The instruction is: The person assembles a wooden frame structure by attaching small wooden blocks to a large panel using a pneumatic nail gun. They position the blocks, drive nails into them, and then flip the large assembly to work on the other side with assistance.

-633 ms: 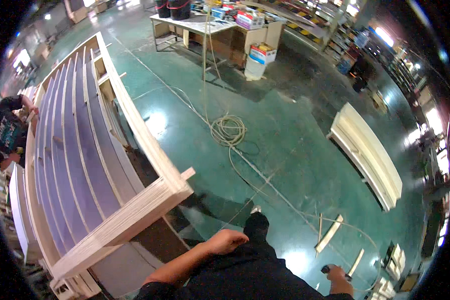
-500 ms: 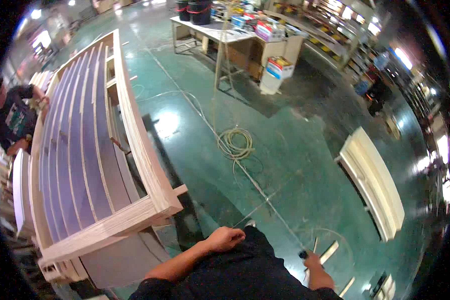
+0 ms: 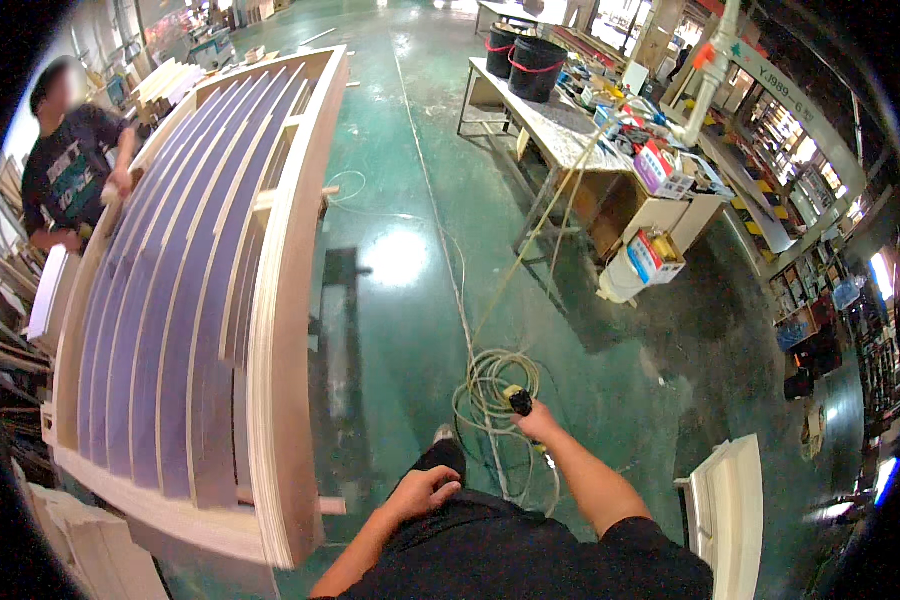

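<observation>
My right hand [image 3: 538, 422], stretched forward over the floor, is closed round a small black and yellow hand tool [image 3: 518, 399]; its exact kind does not show. Behind the tool, from this view, lies a coil of pale air hose [image 3: 475, 405] on the green floor. A length of hose hangs just below my hand, though I cannot make out whether it joins the tool. My left hand [image 3: 425, 492] is beside my thigh, fingers loosely bent and apart, with nothing visible in it. Nearest to it stands a large wooden frame [image 3: 288, 330] with long purple-grey slats [image 3: 185, 290].
Across the frame, a co-worker in a dark shirt [image 3: 75, 185] has a hand on its far side. Ahead right, a workbench [image 3: 560, 130] carries black buckets [image 3: 535, 70] and boxes. A white bucket [image 3: 622, 278] stands below. A cream moulded panel [image 3: 725, 515] is at right.
My right hand has swung forward and up from low at the right, bringing the tool over the hose coil. My view has turned and moved ahead along the frame. The left hand's fingers have loosened.
</observation>
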`<state>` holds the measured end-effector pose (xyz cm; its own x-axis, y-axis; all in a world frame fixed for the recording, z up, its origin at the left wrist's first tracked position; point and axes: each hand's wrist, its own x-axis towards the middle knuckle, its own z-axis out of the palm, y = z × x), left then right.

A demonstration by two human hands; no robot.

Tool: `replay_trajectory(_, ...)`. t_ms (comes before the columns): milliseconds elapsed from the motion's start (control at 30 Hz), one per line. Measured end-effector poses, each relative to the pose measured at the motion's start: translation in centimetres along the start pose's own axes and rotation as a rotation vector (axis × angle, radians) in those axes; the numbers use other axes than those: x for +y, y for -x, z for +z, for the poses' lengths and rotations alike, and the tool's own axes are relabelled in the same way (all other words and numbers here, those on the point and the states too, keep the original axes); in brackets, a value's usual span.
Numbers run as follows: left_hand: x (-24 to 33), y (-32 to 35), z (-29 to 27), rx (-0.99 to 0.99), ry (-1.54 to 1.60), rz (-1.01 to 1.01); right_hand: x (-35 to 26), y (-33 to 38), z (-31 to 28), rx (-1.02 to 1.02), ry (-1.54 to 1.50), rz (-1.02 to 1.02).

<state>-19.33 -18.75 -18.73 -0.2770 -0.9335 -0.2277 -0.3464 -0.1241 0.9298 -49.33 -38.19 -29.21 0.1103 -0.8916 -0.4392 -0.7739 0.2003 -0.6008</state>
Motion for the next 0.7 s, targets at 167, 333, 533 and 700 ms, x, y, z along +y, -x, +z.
replay_trajectory(167,1.8,-13.1,-7.0,0.195,0.024,-0.111,1.0,-12.1,-7.2,-0.026,0.111,0.047)
replay_trajectory(333,3.3,-27.2,-14.3,0.069,-0.108,-0.078,2.2,-20.3,-12.1,-0.062,0.096,0.175)
replay_trajectory(533,2.6,-46.3,-23.1,0.033,-0.156,-0.067,11.8,-32.5,-10.1,-0.588,0.225,0.488)
replay_trajectory(700,5.8,-65.4,-31.7,-0.059,-0.240,-0.011,11.7,-43.3,-10.5,-0.814,0.352,0.513)
